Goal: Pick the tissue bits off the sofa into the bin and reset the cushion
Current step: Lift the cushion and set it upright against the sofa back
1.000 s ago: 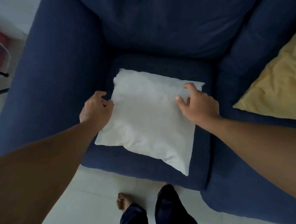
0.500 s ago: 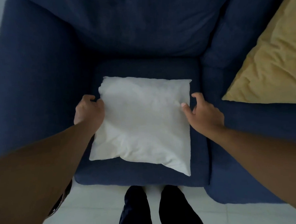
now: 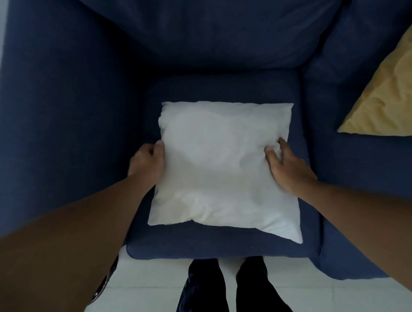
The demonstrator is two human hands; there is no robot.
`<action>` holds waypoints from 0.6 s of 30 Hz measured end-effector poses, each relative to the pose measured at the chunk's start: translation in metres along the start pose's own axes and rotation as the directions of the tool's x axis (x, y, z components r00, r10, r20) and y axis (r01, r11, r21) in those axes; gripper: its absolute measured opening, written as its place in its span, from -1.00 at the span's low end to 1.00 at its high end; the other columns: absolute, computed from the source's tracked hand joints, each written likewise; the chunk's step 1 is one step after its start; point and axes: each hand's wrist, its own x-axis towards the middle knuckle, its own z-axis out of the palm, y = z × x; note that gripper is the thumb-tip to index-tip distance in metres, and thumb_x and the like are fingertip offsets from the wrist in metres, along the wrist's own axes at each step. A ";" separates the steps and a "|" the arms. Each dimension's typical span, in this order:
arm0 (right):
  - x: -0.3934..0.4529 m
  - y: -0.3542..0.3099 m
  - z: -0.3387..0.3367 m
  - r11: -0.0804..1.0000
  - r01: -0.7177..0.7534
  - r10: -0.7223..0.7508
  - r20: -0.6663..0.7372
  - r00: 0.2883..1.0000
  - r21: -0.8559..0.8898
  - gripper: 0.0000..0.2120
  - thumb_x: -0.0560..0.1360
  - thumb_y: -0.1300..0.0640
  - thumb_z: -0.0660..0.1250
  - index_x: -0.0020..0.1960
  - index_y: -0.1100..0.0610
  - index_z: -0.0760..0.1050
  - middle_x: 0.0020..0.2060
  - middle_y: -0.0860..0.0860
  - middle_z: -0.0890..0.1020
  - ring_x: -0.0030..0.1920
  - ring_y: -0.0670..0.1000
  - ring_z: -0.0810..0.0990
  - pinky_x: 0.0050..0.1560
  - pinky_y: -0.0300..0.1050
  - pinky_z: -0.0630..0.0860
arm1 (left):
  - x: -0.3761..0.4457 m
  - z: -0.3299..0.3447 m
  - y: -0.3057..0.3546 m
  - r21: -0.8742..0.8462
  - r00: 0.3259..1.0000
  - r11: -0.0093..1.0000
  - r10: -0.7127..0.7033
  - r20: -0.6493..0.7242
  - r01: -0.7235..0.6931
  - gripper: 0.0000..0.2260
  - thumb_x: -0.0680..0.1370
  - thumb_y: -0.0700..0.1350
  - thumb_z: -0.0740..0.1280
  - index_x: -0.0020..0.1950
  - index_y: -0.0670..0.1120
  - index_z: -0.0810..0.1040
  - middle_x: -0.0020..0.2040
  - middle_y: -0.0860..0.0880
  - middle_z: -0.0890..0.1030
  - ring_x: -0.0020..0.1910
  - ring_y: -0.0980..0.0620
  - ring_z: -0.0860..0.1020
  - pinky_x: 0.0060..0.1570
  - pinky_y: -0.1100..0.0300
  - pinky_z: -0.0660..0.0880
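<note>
Hands [image 3: 148,162] [image 3: 288,169] clasp white cushion's [image 3: 222,164] opposite side edges.

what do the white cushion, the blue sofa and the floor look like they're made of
White cushion: soft matte fabric over a loose filling, likely; it creases and dents where the left hand and right hand press its sides. Blue sofa: woven upholstery cloth, matte, with a faint even texture and soft rounded edges. Floor: pale hard tiles, slightly glossy, with thin joint lines.
</note>
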 end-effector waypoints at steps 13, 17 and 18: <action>0.002 -0.003 -0.003 0.996 -0.026 0.022 0.055 0.998 0.086 -0.23 0.46 -0.56 -0.08 0.60 -0.32 -0.09 0.52 0.05 0.38 0.44 0.23 0.39 0.34 0.14 0.35 | -0.014 0.002 -0.005 -0.093 0.965 0.989 -0.091 0.244 0.117 -0.33 0.56 0.46 -0.06 0.24 0.06 0.60 0.23 -0.05 0.57 0.12 -0.06 0.53 0.18 0.01 0.44; 0.003 -0.005 -0.008 0.990 -0.027 0.018 0.059 0.998 0.141 -0.26 0.51 -0.50 0.01 0.61 -0.26 0.01 0.53 0.00 0.37 0.46 0.18 0.37 0.36 0.09 0.32 | -0.018 0.002 -0.001 -0.115 0.963 0.981 -0.125 0.238 0.156 -0.37 0.53 0.49 0.01 0.14 0.07 0.62 0.13 -0.02 0.57 0.01 -0.02 0.56 0.06 0.05 0.44; 0.003 -0.007 -0.012 0.985 -0.015 0.004 0.065 0.998 0.171 -0.27 0.52 -0.48 0.04 0.61 -0.23 0.06 0.53 -0.03 0.36 0.46 0.15 0.37 0.38 0.07 0.31 | -0.018 0.001 0.001 -0.128 0.959 0.975 -0.145 0.243 0.179 -0.33 0.53 0.49 0.04 0.23 0.02 0.61 0.12 -0.03 0.58 -0.02 0.00 0.56 0.03 0.06 0.45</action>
